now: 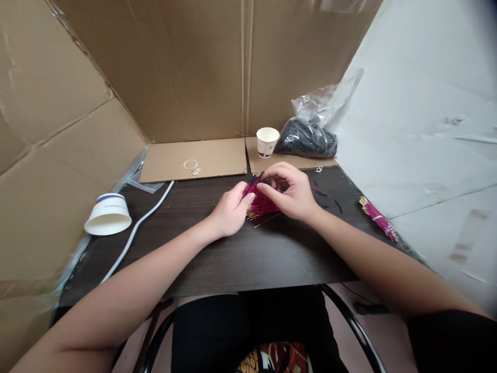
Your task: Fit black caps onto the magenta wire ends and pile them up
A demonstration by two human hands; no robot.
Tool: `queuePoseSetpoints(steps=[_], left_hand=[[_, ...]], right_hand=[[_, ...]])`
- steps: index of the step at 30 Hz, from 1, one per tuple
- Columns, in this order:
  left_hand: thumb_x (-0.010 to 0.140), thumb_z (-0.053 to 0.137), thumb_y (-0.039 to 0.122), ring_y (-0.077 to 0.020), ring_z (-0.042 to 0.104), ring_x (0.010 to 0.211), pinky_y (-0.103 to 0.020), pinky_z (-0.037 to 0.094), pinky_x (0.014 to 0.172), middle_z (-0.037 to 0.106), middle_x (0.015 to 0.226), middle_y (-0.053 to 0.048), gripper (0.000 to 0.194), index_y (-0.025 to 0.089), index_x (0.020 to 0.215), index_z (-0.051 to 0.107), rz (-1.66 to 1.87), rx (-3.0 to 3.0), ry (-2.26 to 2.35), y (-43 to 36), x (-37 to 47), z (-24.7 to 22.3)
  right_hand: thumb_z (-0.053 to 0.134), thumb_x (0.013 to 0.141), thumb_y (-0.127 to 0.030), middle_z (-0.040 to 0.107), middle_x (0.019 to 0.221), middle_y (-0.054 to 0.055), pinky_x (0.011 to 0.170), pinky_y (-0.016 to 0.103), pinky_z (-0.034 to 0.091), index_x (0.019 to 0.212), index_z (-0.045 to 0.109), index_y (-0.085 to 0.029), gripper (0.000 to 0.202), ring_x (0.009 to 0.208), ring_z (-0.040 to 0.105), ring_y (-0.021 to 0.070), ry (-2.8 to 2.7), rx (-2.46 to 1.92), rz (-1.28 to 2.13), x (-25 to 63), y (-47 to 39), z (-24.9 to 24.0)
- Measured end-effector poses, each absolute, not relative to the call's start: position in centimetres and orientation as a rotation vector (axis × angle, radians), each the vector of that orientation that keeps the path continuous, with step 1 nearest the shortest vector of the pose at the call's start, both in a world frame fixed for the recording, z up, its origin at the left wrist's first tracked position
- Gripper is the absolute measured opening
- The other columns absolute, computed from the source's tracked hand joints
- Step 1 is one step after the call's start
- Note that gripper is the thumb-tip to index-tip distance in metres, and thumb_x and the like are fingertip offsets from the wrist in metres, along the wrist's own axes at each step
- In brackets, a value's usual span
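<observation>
My left hand [233, 210] is wrapped round several magenta wires with black ends, near the middle of the dark table. Close against it on the right, my right hand [290, 192] has its thumb and forefinger bent together at the black ends; what lies between those fingertips is too small to make out. Under and between both hands lies a pile of magenta wires [264, 204] with gold-coloured tips. Short black pieces [338, 206] are scattered on the table right of my right hand.
A tied magenta wire bundle [378, 220] lies at the right edge. Behind stand a paper cup [267, 142] and a clear bag of black pieces [308, 137]. A tipped paper bowl [108, 213] and white cable [136, 228] are at left. Cardboard [217, 158] lines the back.
</observation>
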State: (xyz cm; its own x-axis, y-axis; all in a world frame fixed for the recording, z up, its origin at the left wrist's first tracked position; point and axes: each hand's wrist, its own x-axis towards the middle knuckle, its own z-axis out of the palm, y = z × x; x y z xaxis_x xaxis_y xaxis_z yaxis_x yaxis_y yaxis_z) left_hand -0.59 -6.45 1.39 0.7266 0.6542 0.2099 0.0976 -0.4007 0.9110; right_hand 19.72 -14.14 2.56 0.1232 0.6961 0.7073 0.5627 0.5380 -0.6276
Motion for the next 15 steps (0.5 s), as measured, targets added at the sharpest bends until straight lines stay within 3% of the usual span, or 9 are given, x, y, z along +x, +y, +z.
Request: queuePoseSetpoints(steps=[8,15], left_hand=[[0.108,0.061,0.042,-0.0157,0.047,0.073,-0.029,0.039,0.067,0.058,0.084,-0.002,0.025,0.019,0.104,0.055,0.666,1.903,0.617,-6.45,-0.52,1.39],[0.111,0.055,0.040,-0.0152,0.046,0.071,-0.029,0.037,0.067,0.057,0.082,-0.001,0.022,0.019,0.104,0.054,0.654,1.937,0.622,-6.77,-0.63,1.71]], right_hand=[[0.082,0.097,-0.030,0.068,0.105,0.005,0.067,0.034,0.050,0.098,0.079,-0.021,0.009,0.073,0.057,0.0133,-1.576,-1.072,0.153,19.67,-14.40,3.00],[0.078,0.101,-0.031,0.063,0.106,0.006,0.072,0.035,0.052,0.093,0.070,-0.021,0.014,0.084,0.059,0.0171,-1.537,-1.020,0.217,19.69,-14.47,3.33]])
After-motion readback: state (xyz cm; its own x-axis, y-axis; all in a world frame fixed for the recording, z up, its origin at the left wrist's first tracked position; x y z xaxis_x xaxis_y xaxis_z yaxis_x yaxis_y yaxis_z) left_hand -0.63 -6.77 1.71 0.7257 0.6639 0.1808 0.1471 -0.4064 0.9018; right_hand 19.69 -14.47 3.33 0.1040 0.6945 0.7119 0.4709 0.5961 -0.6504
